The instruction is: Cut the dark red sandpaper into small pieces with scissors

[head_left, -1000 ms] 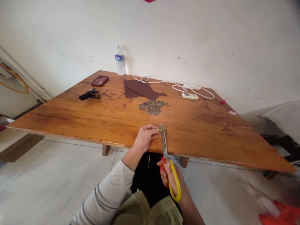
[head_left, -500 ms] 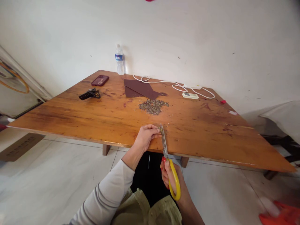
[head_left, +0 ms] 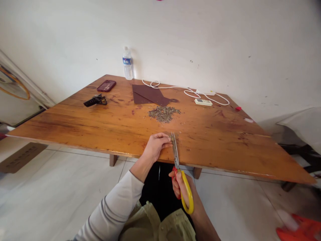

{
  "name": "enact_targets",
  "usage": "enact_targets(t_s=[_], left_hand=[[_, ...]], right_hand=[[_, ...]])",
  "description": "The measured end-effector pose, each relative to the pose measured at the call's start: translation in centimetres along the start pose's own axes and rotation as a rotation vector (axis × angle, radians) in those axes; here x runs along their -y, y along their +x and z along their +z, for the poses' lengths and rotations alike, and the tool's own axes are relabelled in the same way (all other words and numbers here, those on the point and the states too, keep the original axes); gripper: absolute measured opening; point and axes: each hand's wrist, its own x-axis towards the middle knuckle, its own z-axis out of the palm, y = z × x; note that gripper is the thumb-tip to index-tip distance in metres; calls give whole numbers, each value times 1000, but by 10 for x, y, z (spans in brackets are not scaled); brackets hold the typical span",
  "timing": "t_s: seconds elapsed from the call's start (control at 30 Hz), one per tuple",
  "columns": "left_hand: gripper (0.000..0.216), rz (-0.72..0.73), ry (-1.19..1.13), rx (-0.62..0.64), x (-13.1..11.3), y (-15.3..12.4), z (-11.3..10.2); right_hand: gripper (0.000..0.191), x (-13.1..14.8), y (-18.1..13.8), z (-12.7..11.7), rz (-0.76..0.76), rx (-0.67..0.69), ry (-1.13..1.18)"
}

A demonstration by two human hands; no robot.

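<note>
My right hand (head_left: 184,190) grips the yellow and red handles of a pair of scissors (head_left: 179,170). Its blades point away from me over the near edge of the wooden table (head_left: 75,124). My left hand (head_left: 155,146) rests on that edge just left of the blades. Its fingertips pinch a very small piece against the blades; I cannot make out what it is. A pile of small grey-green cuttings (head_left: 163,113) lies on the table a short way beyond the blade tips.
Dark brown sheets (head_left: 149,94) lie behind the pile. A water bottle (head_left: 127,64) stands at the wall, with a dark red phone (head_left: 106,86) and a black tool (head_left: 95,100) to the left. A white cable (head_left: 190,91) and remote (head_left: 203,102) lie at the back right.
The scissor handles drew slightly together and apart again. Both hands stay at the table's near edge.
</note>
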Motion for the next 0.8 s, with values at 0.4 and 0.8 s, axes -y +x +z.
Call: enact_targets(t_s=[0.4,0.8], left_hand=[[13,-20,-1,-7,1,1,0],[14,8,-1,4,1,0,0]], right_hand=[[66,3,-1,0,63,-12,-21],[68,3,-1,-1,-51,12,-41]])
